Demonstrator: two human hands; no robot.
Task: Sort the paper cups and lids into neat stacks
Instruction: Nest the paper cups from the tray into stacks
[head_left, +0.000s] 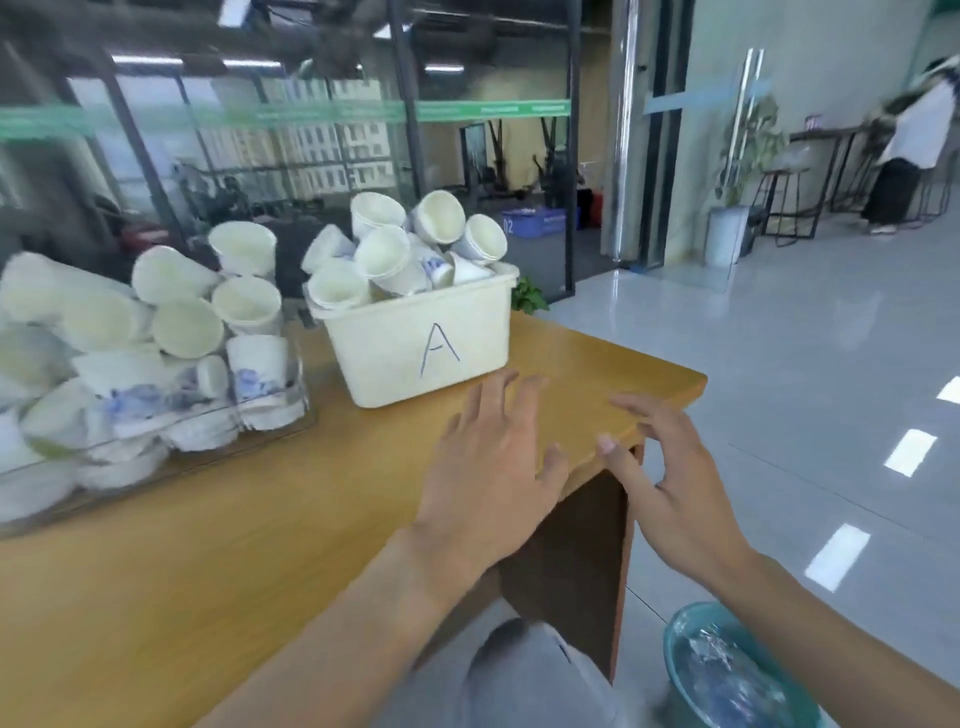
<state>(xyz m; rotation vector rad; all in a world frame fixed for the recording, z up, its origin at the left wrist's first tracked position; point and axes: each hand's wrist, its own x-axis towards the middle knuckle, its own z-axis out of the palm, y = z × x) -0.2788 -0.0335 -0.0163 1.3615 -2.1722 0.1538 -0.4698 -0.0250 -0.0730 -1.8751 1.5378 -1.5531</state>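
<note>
A cream bin marked "A" (457, 358) stands on the wooden table (208, 545), heaped with white paper cups (384, 249) lying at all angles. To its left a clear container (291, 415) holds more white cups (182, 322), some with blue print. My left hand (493, 467) hovers over the table just in front of the bin, fingers spread and empty. My right hand (675, 483) is at the table's right corner, fingers loosely spread, holding nothing. No lids can be made out.
The table ends at its right edge (670, 410), with grey tiled floor beyond. A teal bin with a plastic liner (727, 670) sits on the floor at lower right. A person (909, 145) stands far back right by stools.
</note>
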